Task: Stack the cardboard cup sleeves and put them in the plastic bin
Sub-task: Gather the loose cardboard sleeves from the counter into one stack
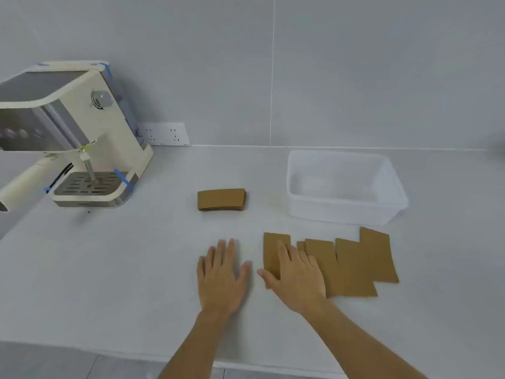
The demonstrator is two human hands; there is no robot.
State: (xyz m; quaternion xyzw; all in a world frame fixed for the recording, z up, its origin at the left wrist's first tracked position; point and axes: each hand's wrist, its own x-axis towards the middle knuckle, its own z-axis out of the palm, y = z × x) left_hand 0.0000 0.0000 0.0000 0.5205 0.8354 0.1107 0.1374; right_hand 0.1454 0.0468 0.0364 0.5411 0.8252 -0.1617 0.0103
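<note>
Several flat brown cardboard cup sleeves (355, 266) lie in an overlapping row on the white counter, right of centre. A small stack of sleeves (221, 199) sits apart, farther back near the middle. The clear plastic bin (393, 184) stands behind the row, with nothing visible inside. My right hand (296, 277) rests flat, fingers spread, on the leftmost sleeve (273, 250) of the row. My left hand (222, 277) lies flat and open on the bare counter just left of it, touching no sleeve.
A cream espresso machine (82, 138) with a drip tray stands at the back left, its handle sticking out toward the left edge. A wall socket (166, 134) sits behind it. The counter's front edge (109, 351) runs near the bottom.
</note>
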